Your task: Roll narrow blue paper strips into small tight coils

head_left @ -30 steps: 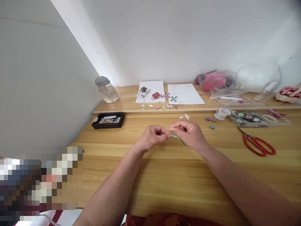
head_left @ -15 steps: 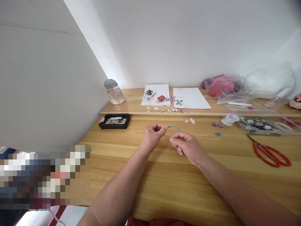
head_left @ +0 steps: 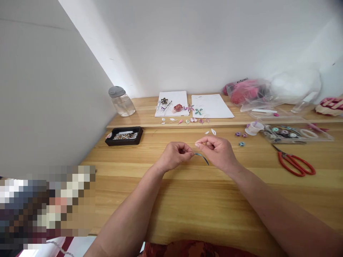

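I have both hands up over the middle of the wooden table, close together. My left hand is curled into a loose fist and pinches one end of a thin blue paper strip between thumb and fingertips. My right hand is closed on the same strip just to the right, fingers narrow, with the free tail of the strip curving down and to the right below it. The strip hangs in the air between the hands, not touching the table

I judge this as the shaping step on a quilling strip: one end fixed, the other being drawn or curled. The next move, I think, calls for a light, even pinch, since the paper looks thin enough to crease

Far of my hands lie small finished petals and two white sheets with paper flowers. A black tray sits to the left, red scissors to the right
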A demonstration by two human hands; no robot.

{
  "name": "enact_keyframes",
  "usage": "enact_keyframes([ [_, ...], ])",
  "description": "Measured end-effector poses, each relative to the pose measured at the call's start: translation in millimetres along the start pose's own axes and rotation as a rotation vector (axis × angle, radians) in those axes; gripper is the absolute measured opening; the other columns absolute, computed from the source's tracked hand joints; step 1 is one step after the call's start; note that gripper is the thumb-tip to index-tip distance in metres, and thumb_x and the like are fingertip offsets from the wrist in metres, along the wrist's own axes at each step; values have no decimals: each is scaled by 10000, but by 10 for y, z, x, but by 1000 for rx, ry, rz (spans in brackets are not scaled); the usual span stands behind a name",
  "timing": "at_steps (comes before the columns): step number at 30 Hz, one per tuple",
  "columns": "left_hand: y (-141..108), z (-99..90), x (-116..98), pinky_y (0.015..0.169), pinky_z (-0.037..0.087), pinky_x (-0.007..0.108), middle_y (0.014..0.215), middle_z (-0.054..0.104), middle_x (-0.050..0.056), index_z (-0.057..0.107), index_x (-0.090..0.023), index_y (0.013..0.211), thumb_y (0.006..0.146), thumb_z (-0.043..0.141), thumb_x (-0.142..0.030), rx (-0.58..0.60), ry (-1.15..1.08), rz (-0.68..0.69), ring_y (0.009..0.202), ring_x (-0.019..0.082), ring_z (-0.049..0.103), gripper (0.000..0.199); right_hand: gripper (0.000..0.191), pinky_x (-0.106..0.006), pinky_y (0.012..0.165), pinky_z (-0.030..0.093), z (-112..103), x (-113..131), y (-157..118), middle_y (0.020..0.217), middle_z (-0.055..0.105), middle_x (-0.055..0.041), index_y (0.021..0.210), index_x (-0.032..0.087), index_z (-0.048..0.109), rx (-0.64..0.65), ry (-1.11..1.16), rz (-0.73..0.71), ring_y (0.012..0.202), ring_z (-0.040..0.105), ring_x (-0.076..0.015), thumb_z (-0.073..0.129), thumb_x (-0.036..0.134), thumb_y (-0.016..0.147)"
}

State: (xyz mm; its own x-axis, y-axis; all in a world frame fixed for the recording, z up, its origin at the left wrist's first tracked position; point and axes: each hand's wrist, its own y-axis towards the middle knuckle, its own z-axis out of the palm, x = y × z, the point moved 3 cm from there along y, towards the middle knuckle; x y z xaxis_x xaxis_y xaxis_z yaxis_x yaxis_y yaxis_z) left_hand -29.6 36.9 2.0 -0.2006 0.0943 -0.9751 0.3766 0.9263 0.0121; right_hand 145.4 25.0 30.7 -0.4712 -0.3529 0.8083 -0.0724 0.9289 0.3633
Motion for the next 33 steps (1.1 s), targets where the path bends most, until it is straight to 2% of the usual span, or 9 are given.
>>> enact_keyframes([
  [3, -30, 19, -55, 554, 317, 213, 668, 558, -8, 648, -120, 770, 734, 713, -369, 45, -95, -2, 583, 66, 422, 260, 217, -253, 494, 260, 46, -121, 36, 529, 395, 50, 772, 182, 710, 58, 76, 57, 511, 324, -95, 650, 389, 797],
  [6, -36, 10, -109, 555, 322, 214, 625, 531, -19, 635, -119, 753, 725, 727, -371, 5, -194, -12, 566, 62, 415, 270, 260, -244, 478, 261, 132, -238, 35, 593, 485, 30, 735, 177, 674, 125, 271, 237, 520, 341, -87, 695, 435, 746],
  [10, 2, -33, -104, 564, 354, 219, 621, 554, -14, 632, -122, 728, 705, 742, -380, -140, -302, 3, 549, 61, 432, 281, 313, -222, 417, 201, 282, -284, -54, 555, 443, 61, 724, 180, 607, 212, 574, 520, 440, 284, -54, 763, 444, 665],
  [14, 38, -76, -53, 550, 347, 214, 614, 559, -20, 634, -131, 726, 684, 752, -396, -295, -346, 2, 536, 60, 436, 293, 301, -218, 417, 243, 389, -215, -153, 551, 471, 60, 684, 186, 549, 275, 710, 614, 411, 345, -53, 767, 393, 668],
  [18, 44, -116, -29, 547, 343, 217, 614, 561, -18, 644, -132, 725, 667, 755, -404, -427, -263, -1, 546, 71, 451, 299, 281, -231, 428, 258, 405, -123, -192, 569, 500, 42, 667, 184, 557, 262, 615, 540, 421, 359, -62, 726, 405, 707],
  [23, 53, -132, -14, 542, 343, 218, 650, 591, 3, 645, -128, 719, 696, 718, -374, -419, -94, 7, 566, 82, 466, 258, 213, -249, 480, 281, 265, 54, -170, 547, 438, 46, 667, 190, 595, 145, 252, 258, 492, 345, -89, 646, 365, 777],
  [25, 50, -121, -8, 536, 335, 217, 656, 594, 7, 644, -126, 711, 706, 708, -369, -368, -33, -1, 567, 81, 456, 251, 183, -253, 497, 285, 174, 111, -146, 529, 388, 55, 680, 192, 617, 71, 105, 152, 504, 331, -95, 628, 337, 791],
  [28, 35, -79, 4, 529, 321, 215, 650, 588, 2, 652, -126, 717, 709, 708, -387, -244, 11, -14, 562, 78, 441, 267, 168, -256, 496, 266, 64, 130, -97, 520, 315, 66, 729, 191, 650, 15, 21, 57, 502, 294, -97, 613, 333, 811],
  [33, -11, 9, -12, 540, 310, 219, 645, 568, -7, 665, -126, 761, 710, 716, -418, -17, -47, -37, 565, 76, 428, 300, 201, -261, 503, 263, 2, -3, 1, 530, 361, 54, 775, 191, 690, 55, 27, 30, 517, 317, -104, 618, 375, 815],
])
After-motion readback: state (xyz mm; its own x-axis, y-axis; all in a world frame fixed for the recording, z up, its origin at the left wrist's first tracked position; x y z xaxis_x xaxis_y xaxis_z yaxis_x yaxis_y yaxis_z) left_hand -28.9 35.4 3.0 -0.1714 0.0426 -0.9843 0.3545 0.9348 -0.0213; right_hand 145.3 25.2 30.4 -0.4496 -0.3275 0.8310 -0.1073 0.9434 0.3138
